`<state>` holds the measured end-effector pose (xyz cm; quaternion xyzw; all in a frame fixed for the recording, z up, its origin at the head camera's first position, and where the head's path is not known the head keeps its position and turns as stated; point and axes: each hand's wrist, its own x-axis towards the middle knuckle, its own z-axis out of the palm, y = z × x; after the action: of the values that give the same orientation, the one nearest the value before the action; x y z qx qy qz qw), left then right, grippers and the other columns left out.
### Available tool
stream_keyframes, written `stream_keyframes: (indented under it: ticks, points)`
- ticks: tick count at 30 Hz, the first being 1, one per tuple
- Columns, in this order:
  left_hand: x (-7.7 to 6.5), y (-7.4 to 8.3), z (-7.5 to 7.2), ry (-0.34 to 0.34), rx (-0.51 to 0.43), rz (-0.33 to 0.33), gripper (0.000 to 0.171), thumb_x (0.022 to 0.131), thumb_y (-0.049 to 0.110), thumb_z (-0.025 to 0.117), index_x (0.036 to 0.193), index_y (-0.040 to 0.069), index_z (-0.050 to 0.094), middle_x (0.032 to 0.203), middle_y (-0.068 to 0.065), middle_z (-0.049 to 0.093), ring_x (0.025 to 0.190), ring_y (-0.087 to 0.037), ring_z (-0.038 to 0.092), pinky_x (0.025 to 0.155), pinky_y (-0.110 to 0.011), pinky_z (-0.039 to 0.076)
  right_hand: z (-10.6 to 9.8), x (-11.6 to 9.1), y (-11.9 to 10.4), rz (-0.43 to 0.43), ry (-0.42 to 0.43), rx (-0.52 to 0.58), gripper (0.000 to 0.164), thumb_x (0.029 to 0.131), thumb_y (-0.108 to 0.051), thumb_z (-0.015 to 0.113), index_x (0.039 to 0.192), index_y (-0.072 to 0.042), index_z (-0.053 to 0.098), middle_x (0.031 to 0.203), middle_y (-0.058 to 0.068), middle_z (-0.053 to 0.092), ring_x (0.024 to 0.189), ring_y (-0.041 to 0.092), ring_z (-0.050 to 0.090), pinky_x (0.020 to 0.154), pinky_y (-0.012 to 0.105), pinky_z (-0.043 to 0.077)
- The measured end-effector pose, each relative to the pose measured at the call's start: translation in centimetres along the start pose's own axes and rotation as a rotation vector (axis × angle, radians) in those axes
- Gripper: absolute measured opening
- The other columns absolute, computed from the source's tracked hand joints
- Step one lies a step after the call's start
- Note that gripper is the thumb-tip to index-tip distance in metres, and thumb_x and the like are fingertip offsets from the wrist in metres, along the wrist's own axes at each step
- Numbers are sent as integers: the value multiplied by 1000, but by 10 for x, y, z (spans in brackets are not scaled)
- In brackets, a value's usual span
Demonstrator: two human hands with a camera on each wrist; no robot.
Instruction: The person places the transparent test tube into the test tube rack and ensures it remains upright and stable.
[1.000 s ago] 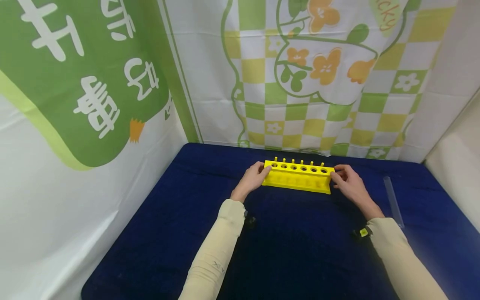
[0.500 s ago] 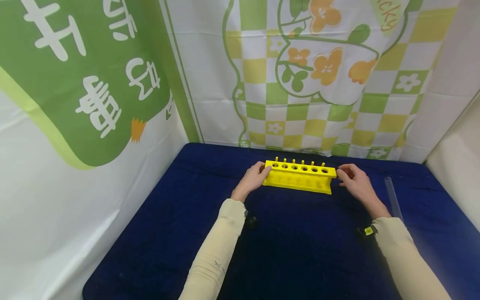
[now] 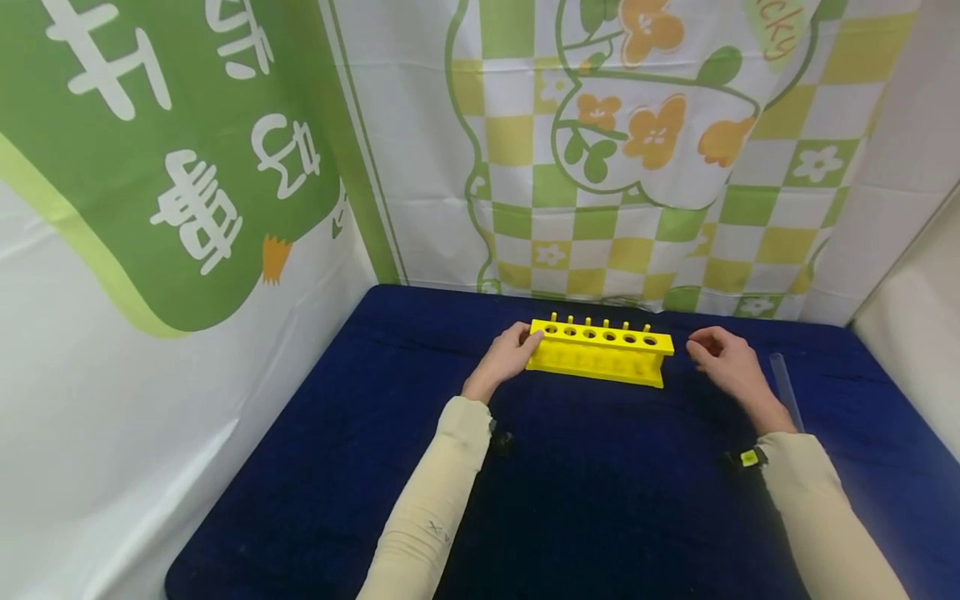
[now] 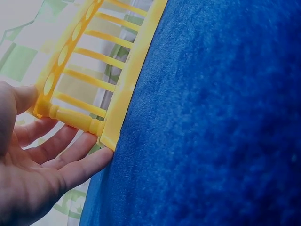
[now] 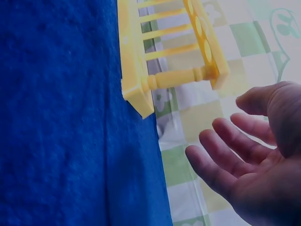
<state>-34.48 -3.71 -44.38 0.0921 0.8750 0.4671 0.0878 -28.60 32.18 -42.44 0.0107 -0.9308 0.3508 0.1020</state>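
A yellow test tube rack (image 3: 596,364) with a row of round holes and several upright pegs stands on the dark blue cloth. My left hand (image 3: 504,357) grips its left end. In the left wrist view, the thumb lies at the top board and the fingers (image 4: 77,146) reach along the turned end post down to the base. To the right of the rack, my right hand (image 3: 727,362) is apart from it and holds nothing. The right wrist view shows that hand's fingers (image 5: 225,153) loosely bent, below the rack's end post (image 5: 176,78).
A clear tube (image 3: 783,387) lies on the cloth at the right, its near end hidden behind the right forearm. The blue-covered table (image 3: 337,467) ends at the back against a checked, flowered curtain (image 3: 592,233). A white and green curtain (image 3: 247,358) hangs at the left.
My right hand has let go of the rack's right end and moved a little to the right. The left hand has kept its grip, and the rack stands practically where it was.
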Motion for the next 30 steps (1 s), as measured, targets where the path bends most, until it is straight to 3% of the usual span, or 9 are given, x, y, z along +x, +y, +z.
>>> stream_keyframes:
  ticks: [21,30]
  points:
    - [3,-6,2,-8,-7,-4,56,101,54,42,141,15,47,127,-6,59,101,-19,58,92,-37,51,-19,1,18,38,-56,-119,40,101,-32,54,122,2,56,108,27,64,79,27,65,62,34,53]
    - [2,-3,0,-8,11,8,54,101,54,42,139,15,47,125,-5,59,100,-20,57,91,-37,51,-29,2,29,43,-66,-126,40,101,-29,53,123,4,55,106,28,65,74,22,66,62,35,52]
